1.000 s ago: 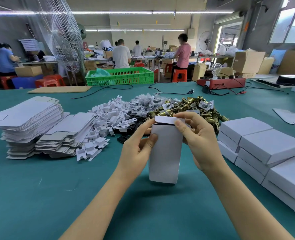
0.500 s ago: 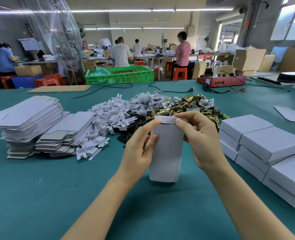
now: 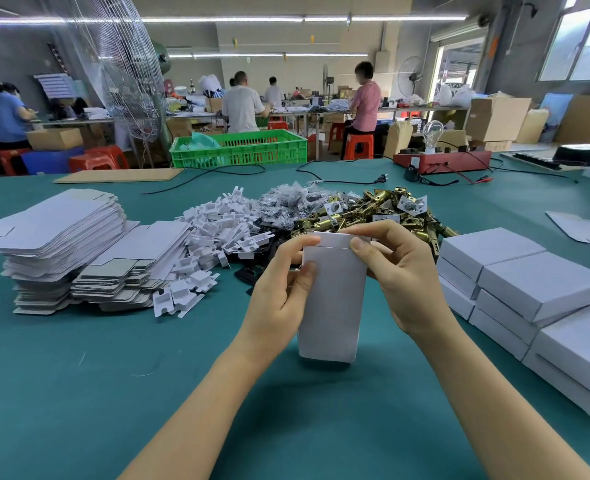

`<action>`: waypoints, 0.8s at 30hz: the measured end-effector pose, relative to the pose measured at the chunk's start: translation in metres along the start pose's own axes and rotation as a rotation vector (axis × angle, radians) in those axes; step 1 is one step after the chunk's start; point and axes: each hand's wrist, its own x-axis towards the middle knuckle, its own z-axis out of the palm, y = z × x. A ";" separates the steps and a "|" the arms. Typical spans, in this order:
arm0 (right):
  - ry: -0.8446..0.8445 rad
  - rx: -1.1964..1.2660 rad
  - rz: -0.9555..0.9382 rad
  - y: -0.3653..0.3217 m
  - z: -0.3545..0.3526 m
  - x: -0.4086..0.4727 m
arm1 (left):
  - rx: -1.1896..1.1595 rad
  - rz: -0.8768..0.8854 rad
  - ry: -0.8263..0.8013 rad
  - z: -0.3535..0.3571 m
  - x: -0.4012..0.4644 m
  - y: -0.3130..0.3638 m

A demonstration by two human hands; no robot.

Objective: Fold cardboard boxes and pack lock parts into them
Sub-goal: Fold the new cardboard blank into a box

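A white cardboard box (image 3: 333, 303) stands on end on the green table (image 3: 79, 393), held between both hands. My left hand (image 3: 279, 292) grips its left side, thumb on the front face and forefinger on the top flap. My right hand (image 3: 400, 275) holds the right side, its forefinger pressing the top flap down. Behind the box lies a heap of brass lock latches (image 3: 373, 209), bagged small parts (image 3: 286, 202) and white plastic inserts (image 3: 217, 230). Flat unfolded box blanks (image 3: 58, 237) are stacked at the left.
Several closed white boxes (image 3: 535, 292) are stacked at the right. A green crate (image 3: 241, 150), cables and a red tester with a bulb (image 3: 442, 161) sit at the table's far edge. People work at benches beyond.
The top flap, raised a second ago, has been pushed down flat onto the box's upper end. Both hands stayed on the box, forefingers now on the flap.
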 end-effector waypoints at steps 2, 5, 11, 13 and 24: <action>-0.014 -0.001 -0.003 0.000 0.001 0.000 | -0.026 -0.009 0.033 0.000 0.000 0.000; -0.029 -0.010 -0.019 -0.003 0.003 0.000 | -0.055 -0.004 0.075 0.000 0.002 0.002; -0.033 -0.020 -0.017 -0.002 0.005 -0.001 | -0.057 -0.022 0.088 0.001 0.000 0.002; -0.045 -0.021 -0.011 -0.002 0.005 -0.001 | -0.049 -0.036 0.081 0.000 0.000 0.002; -0.036 -0.060 -0.025 0.000 0.008 -0.002 | -0.069 -0.076 0.089 0.000 0.002 0.006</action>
